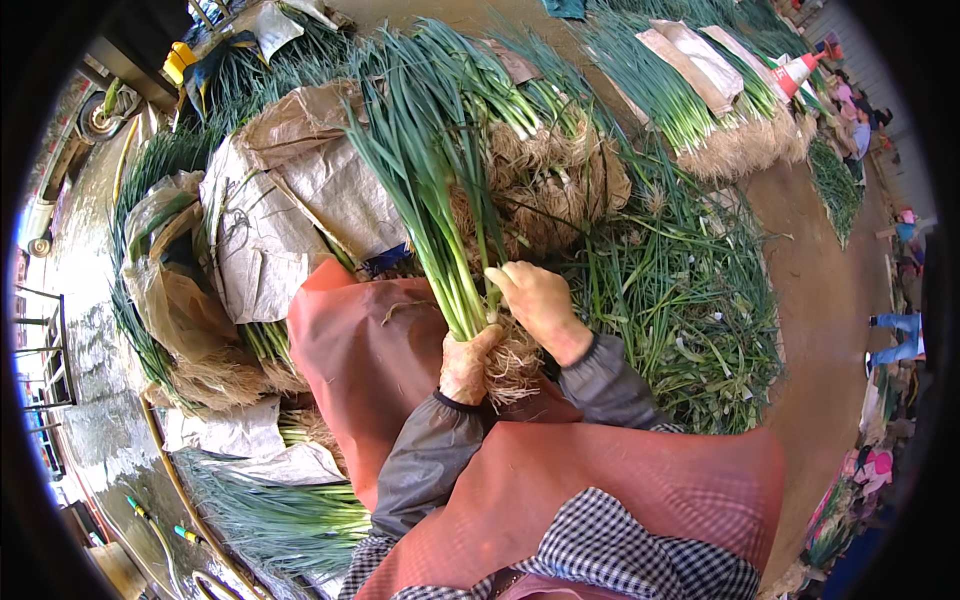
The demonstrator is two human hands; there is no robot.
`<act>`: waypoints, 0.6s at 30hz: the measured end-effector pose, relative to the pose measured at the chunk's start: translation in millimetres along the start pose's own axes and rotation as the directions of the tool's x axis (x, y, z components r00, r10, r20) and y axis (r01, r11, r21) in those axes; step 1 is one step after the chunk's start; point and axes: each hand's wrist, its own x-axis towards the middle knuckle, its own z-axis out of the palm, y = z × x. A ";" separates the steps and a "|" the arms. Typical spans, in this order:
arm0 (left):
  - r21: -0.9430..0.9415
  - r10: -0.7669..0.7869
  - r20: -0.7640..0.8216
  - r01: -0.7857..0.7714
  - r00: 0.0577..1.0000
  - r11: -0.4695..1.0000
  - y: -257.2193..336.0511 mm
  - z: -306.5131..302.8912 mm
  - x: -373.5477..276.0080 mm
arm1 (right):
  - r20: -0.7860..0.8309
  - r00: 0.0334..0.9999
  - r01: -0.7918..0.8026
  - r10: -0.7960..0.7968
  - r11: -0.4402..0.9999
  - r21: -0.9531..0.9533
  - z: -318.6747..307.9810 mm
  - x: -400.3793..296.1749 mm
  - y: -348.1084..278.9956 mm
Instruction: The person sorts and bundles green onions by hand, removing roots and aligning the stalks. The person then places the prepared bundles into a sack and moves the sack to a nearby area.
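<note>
My left hand [466,367] is closed around the lower stems of a bunch of green onions [450,262], just above the pale, stringy roots [516,367]. The long leaves lean up and away from me. My right hand [544,304] has its fingers curled, with the thumb and forefinger pinching a stalk at the bunch's right side. Part of that grip is hidden behind the hand. Beneath both hands, a reddish waterproof apron [375,345] covers my lap. Just beyond the bunch lies a heap of green onions with tangled brown roots [555,180].
Stripped leaves [690,300] are piled to my right. Sacking [300,217] covers onion bundles on the left, and more bundles [255,502] lie at lower left. A hose [161,547] crosses the wet floor. A traffic cone [795,73] and people [900,337] are farther right.
</note>
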 end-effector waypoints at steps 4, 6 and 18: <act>0.000 0.083 -0.047 -0.083 0.995 0.997 3.7 5.9 3.2 | -0.223 0.964 -0.028 0.146 0.888 0.458 -61.6 -41.5 5.4; -0.083 0.017 -0.014 -0.018 1.000 0.996 14.8 13.2 -3.3 | -0.235 0.866 -0.269 0.440 0.809 0.523 -85.6 -35.8 29.4; -0.387 -0.017 0.129 0.066 0.991 0.920 19.4 18.6 -25.6 | 0.373 0.900 -0.412 0.226 0.164 0.896 -20.7 1.6 17.2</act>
